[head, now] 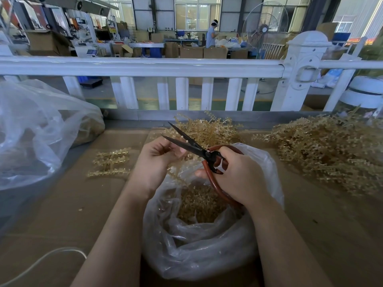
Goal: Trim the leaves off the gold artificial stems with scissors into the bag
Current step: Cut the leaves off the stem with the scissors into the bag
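Gold stem (176,170) at centre, pinched in the left hand (157,160) over the bag (199,245) at six o'clock. Right hand (234,175) grips the scissors (190,143), blades parted, pointing eleven o'clock. Best snip close, leaves dropping straight down.

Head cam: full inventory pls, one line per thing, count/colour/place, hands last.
scissors: one, black blades open, red handles, over the bag
bag: one, clear, front centre, gold trimmings inside
big bag: one, clear, far left
stem pile: one, gold, right
stems: one heap, gold, behind the hands
cut frame: one, gold, left of the hands
cardboard: brown, covers the table
cable: one, white, bottom left
fence: white, behind the table
left hand: pinches a stem piece
right hand: grips the scissors
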